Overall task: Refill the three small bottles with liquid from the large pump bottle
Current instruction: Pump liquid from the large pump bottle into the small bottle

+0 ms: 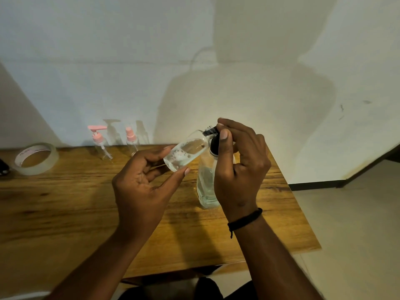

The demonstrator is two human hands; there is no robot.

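left hand (149, 180) grips small bottle (186, 153) tilted, neck up-right under black pump head (213, 140); right hand (237, 167) presses pump.

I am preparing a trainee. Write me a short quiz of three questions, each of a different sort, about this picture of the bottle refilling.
1. True or false: the small clear bottle in the left hand is held tilted, with its neck toward the black pump head.
2. Which stands by the wall at the far edge of the table? A) two small bottles with pink tops B) a red cup C) a pair of scissors
3. Fill in: the right hand is on top of the large pump ______.

Key: 1 true; 2 A, the pink pump bottle and the pink spray bottle; 3 bottle.
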